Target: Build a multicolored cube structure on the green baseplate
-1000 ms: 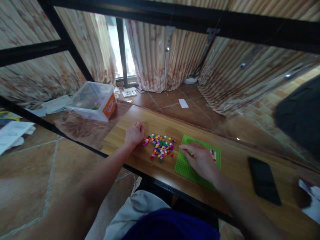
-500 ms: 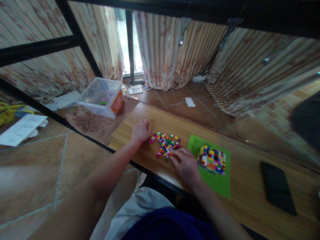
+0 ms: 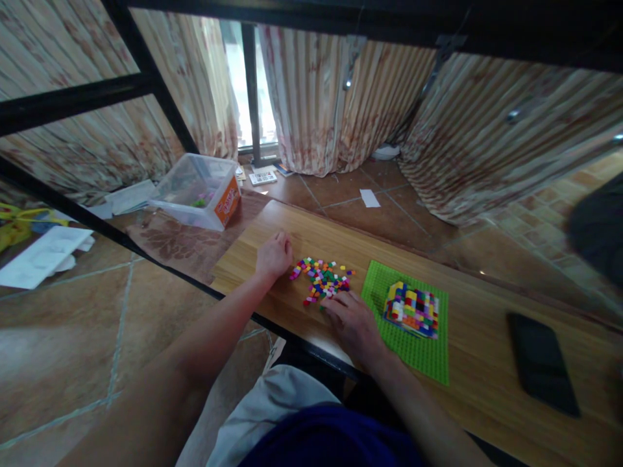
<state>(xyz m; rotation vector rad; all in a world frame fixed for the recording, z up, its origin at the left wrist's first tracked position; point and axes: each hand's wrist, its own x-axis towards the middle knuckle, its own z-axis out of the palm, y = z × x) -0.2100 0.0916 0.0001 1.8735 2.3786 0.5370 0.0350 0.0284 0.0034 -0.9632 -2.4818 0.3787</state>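
My left hand (image 3: 274, 255) rests on the wooden tabletop, just left of a loose pile of small coloured toy bricks (image 3: 321, 275). Its fingers are curled in, and whatever they might hold is hidden. At the pile's near right edge is my right hand (image 3: 354, 324), fingertips drawn together down among the bricks. Whether a brick is pinched there is too small to make out. Right of that hand, a green baseplate (image 3: 421, 363) carries a blocky, many-coloured brick build (image 3: 413, 310) with a dark opening in its top.
A black phone-like slab (image 3: 542, 363) lies on the table's right part. On the floor beyond the left end stands a clear plastic bin (image 3: 195, 188) with an orange label and a few coloured pieces inside. Dark metal bars (image 3: 146, 81) cross overhead and at left.
My right hand has shifted slightly left along the pile's near edge, and its thumb and fingertips have come closer together. My left hand stays where it was.
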